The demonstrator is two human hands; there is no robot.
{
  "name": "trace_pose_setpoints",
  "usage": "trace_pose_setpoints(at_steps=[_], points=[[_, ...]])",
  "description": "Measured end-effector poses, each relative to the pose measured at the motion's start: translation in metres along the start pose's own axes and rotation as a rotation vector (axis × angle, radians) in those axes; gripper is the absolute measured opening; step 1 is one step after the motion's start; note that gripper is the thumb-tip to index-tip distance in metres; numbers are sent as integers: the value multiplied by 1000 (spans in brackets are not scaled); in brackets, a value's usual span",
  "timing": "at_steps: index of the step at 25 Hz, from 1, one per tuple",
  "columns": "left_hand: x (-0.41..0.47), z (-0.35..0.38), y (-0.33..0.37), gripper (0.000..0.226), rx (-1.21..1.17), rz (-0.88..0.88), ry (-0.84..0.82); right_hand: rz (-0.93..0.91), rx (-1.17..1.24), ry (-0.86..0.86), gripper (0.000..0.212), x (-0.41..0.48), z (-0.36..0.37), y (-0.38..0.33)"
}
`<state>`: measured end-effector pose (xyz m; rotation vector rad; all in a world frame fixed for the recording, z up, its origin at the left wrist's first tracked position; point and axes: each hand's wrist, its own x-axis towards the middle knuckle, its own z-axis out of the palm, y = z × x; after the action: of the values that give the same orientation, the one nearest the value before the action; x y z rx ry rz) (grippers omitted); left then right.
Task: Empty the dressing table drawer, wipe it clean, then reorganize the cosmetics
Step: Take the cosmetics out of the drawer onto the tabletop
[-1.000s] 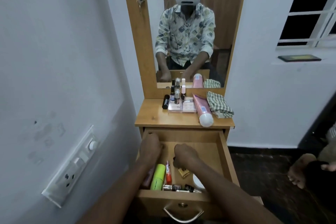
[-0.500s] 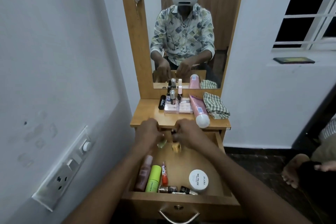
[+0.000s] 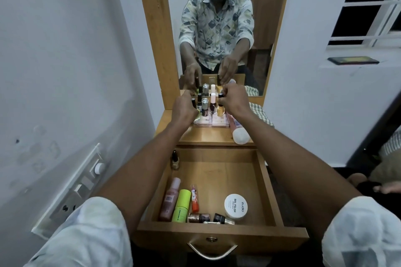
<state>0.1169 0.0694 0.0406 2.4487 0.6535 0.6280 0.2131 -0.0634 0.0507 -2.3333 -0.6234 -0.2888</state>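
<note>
Drawer (image 3: 217,171): pulled open, light wood, metal handle at the front, its back half mostly bare.
Left in drawer: a pink bottle (image 3: 170,198), a green tube (image 3: 181,205) and a small orange tube (image 3: 194,198) lying side by side; a white round nail-polish-remover tub (image 3: 235,205); small dark bottles along the front wall; one small bottle (image 3: 175,159) upright in the back left corner.
Table (image 3: 204,135): small bottles clustered on a pink palette (image 3: 213,121) below the mirror, a pink tube (image 3: 237,129) beside it, a checked cloth (image 3: 259,114) further right.
Left hand (image 3: 184,109): fingers curled around a small yellow-green item — mostly hidden.
Right hand (image 3: 233,99): fingers pinch the dark cap of an amber bottle (image 3: 220,109) at the cluster.
</note>
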Motion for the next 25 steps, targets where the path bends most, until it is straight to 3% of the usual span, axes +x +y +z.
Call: trace_pose_setpoints(at_steps=[8,12,16,18,22,25], points=[[0,12,-6,64,-133,36,-21,6,-60,1,13,8,22,4],[-8,9,-2,70,-115,29,-15,54,-19,-8,25,7,23,13],[-46,-20,3,34,-110,34,53,-164,57,188,12,-39,-10,4],[-75,-22,-13,16,-7,-17,-122,-273,124,-2,1,-77,-22,1],[-136,9,-43,16,262,-45,-525,-263,-169,-877,6,-143,5,17],[-156,29,-44,28,582,375,-774,-346,-411,-1129,20,-187,31,22]])
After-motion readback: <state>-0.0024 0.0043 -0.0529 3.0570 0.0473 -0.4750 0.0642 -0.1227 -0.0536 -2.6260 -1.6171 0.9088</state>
